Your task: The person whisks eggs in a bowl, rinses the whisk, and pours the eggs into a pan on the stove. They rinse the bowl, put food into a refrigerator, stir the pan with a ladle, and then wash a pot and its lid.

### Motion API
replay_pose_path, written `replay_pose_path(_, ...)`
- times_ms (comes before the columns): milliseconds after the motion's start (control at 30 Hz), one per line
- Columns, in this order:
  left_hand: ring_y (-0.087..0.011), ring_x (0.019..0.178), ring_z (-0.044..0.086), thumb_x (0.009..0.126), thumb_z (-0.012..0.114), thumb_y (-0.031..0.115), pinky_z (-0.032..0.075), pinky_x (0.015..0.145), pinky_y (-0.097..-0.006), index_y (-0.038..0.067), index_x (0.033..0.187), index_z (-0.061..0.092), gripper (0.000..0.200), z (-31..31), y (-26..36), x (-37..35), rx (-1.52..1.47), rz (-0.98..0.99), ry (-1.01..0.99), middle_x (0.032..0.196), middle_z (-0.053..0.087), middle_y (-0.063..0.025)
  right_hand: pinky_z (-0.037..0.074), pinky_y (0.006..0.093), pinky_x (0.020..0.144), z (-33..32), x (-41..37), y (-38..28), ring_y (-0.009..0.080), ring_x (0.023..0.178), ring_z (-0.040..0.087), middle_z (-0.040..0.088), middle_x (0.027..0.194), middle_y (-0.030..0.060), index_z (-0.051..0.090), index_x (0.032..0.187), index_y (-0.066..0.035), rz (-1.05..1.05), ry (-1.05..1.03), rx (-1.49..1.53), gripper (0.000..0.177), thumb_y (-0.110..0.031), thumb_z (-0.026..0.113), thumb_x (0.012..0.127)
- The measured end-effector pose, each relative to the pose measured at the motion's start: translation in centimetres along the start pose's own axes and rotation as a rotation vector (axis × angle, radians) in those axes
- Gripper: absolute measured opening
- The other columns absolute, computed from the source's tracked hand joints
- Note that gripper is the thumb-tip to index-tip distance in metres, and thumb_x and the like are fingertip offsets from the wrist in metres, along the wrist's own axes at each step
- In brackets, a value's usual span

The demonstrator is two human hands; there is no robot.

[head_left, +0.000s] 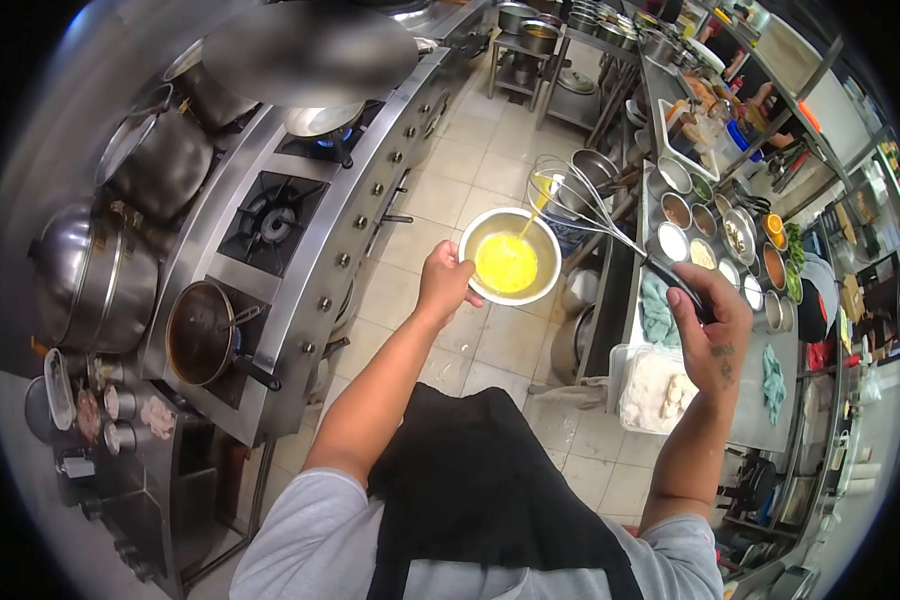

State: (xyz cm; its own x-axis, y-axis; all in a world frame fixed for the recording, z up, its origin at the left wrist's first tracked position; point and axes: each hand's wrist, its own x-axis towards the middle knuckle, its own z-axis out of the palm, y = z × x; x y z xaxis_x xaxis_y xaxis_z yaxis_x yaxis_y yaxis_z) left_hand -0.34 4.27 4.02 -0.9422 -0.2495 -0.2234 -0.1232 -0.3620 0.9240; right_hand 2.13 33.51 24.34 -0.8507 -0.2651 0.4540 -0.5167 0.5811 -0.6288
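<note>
My left hand grips the near-left rim of a metal bowl, thumb over the edge. Inside the bowl lies frothy yellow beaten egg. Up to the right, my right hand is closed around the black handle of a wire whisk. The whisk's wire loops are raised above the bowl's far right side, apart from it. A yellow strand of egg runs from the loops down into the bowl.
On the left stands a steel stove with a dark saucepan, a lit burner under a pan, and big pots. The right counter carries several ingredient bowls, green cloths and a plastic tub of white food. Tiled floor runs between.
</note>
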Motion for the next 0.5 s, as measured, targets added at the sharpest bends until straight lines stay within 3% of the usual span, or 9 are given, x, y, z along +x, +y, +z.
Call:
replay_pose_path(133,-0.0184,0.051,0.06,0.081,0.049,-0.003,0.051,0.035,-0.0282,0.001,0.09,0.043,0.012,-0.1,0.2,-0.7,-0.01,0.017,0.027,0.078,0.058,-0.0121,0.044,0.0217,0.059,2.1,-0.9,1.6,0.0082,0.064,0.054,0.063,0.077,0.0043,0.065,0.102,-0.001,0.064,-0.054,0.064,0.02,-0.006,0.067,0.084)
replay_pose_path(167,-0.0184,0.051,0.06,0.081,0.049,-0.003,0.051,0.035,-0.0282,0.002,0.09,0.043,0.012,-0.1,0.2,-0.8,-0.018,0.022,0.036,0.078,0.058,-0.012,0.046,0.0256,0.06,3.1,-1.3,2.0,0.0135,0.065,0.06,0.066,0.078,0.0083,0.066,0.101,-0.002,0.139,-0.136,0.045,0.019,-0.007,0.067,0.083)
replay_pose_path(200,-0.0184,0.051,0.06,0.081,0.049,-0.003,0.051,0.035,-0.0282,0.002,0.09,0.043,0.012,-0.2,0.1,-0.9,-0.021,0.024,0.044,0.078,0.058,-0.012,0.049,0.0318,0.063,4.3,-1.6,2.8,0.0242,0.07,0.066,0.068,0.083,0.0137,0.066,0.1,-0.003,0.138,-0.211,-0.057,0.018,-0.009,0.066,0.083)
replay_pose_path(267,-0.0183,0.051,0.06,0.081,0.049,-0.004,0.051,0.034,-0.0283,0.001,0.089,0.043,0.011,-0.5,-0.4,-1.1,-0.033,0.036,0.046,0.078,0.058,-0.0118,0.051,0.0376,0.066,6.7,-2.0,3.9,0.0322,0.076,0.066,0.067,0.086,0.0176,0.067,0.098,-0.004,0.103,-0.293,-0.169,0.018,-0.012,0.065,0.082)
replay_pose_path(367,-0.0181,0.052,0.06,0.081,0.049,-0.004,0.051,0.034,-0.0286,0.001,0.089,0.043,0.011,-1.0,-0.8,-1.8,-0.018,0.041,0.056,0.079,0.058,-0.0118,0.05,0.0392,0.066,8.9,-2.7,4.1,0.0332,0.078,0.065,0.067,0.085,0.0185,0.067,0.096,-0.004,0.071,-0.427,-0.125,0.017,-0.012,0.065,0.081)
replay_pose_path(500,-0.018,0.054,0.06,0.081,0.049,-0.004,0.051,0.035,-0.0289,0.001,0.09,0.044,0.011,-2.6,-2.1,-3.3,0.01,0.04,0.143,0.079,0.058,-0.0122,0.05,0.0399,0.065,8.6,-0.8,4.1,0.0341,0.074,0.065,0.067,0.076,0.0162,0.068,0.094,-0.008,0.051,-0.414,-0.244,0.015,-0.016,0.064,0.082)
